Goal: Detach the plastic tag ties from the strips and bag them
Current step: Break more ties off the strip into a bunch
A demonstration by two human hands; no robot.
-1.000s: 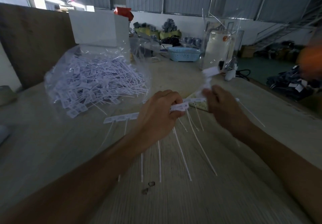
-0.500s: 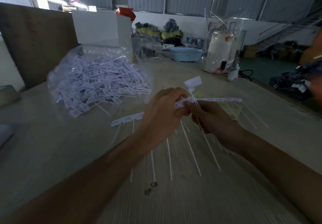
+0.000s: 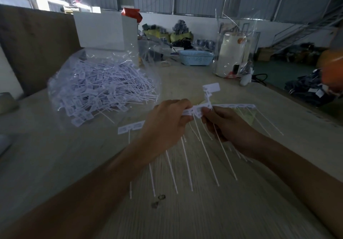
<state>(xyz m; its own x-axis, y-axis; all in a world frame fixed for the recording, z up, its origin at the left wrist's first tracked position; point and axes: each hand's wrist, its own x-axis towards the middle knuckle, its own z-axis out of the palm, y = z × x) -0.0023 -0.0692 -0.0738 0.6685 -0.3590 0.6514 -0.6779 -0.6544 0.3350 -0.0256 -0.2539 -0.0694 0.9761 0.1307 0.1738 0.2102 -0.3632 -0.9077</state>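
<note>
The left hand (image 3: pixel 163 127) curls its fingers and thumb around a white strip of tag ties (image 3: pixel 193 110), gripping it near the middle, while the right hand (image 3: pixel 224 125) pinches the strip just to the right of that grip, thumb on the near face. The two grips sit almost touching, probably so that the short stretch of strip between them can be bent or twisted to snap a tie free without flexing the rest. One tag tie (image 3: pixel 210 91) stands up above the strip right at the right-hand fingertips, its flat label tilted toward the far side; it looks like the one being worked loose. The strip runs left and right past both hands, its thin tails hanging down toward the wooden table (image 3: pixel 241 211). To the far left, well apart from the hands, lies the clear plastic bag (image 3: pixel 104 88), already heaped with detached ties and within easy reach for dropping in the next one.
</note>
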